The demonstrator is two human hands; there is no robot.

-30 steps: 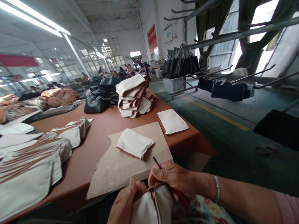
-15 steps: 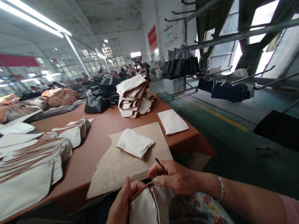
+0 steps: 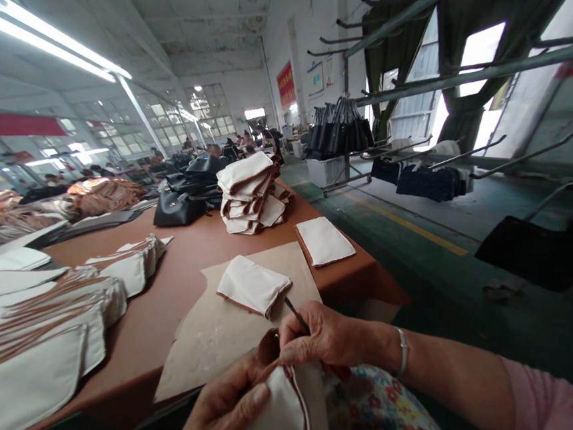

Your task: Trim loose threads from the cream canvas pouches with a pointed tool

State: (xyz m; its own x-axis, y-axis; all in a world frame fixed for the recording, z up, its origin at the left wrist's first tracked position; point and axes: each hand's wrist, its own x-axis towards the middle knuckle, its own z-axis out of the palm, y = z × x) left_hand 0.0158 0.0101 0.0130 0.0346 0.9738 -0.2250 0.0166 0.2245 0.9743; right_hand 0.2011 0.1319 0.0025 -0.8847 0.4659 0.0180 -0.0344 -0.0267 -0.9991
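Observation:
My left hand [image 3: 228, 394] grips a cream pouch [image 3: 282, 409] with brown edging, the thumb lying across its face. The pouch hangs low in front of me, over floral cloth on my lap. At its upper corner a curled brown flap [image 3: 269, 347] stands up between my hands. My right hand [image 3: 326, 335] is closed round a thin dark stick-like tool [image 3: 296, 315], whose upper end sticks out past the fingers. The right fingertips also touch the pouch's top edge. The tool's lower end is hidden, so its kind cannot be told.
A folded cream pouch [image 3: 253, 286] lies on brown paper [image 3: 195, 341] ahead, another [image 3: 325, 240] near the table's right edge. Beyond rises a pouch stack [image 3: 245, 195] beside black bags [image 3: 181, 209]. Overlapping cream pieces [image 3: 17, 365] cover the left. A metal rack [image 3: 428, 87] stands right.
My left thumb has come down from upright onto the pouch's face. The brown flap now shows raised at the pouch's corner. My right hand keeps the tool; the view has shifted slightly.

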